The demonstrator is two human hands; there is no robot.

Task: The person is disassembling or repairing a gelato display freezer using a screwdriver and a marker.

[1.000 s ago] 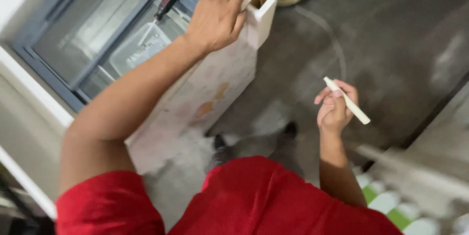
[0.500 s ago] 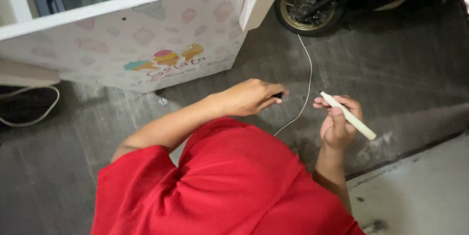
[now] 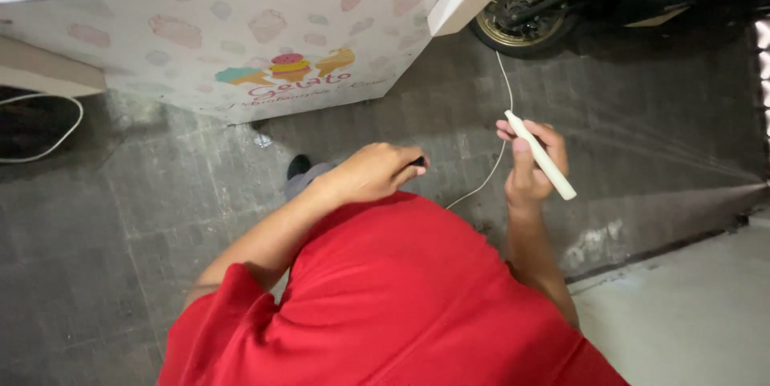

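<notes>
Two hands over grey tiled floor; right hand curled round a slim cream stick, tilted, far end up-left; left hand closed on a small dark thing, kind unclear; white cord between them; pastel-printed freezer cabinet far left; scooter wheel far right.

A white freezer side panel bears pastel ice-cream pictures and a colourful label.

grey tiled floor | freezer cart | white cable | motorbike wheel
</notes>
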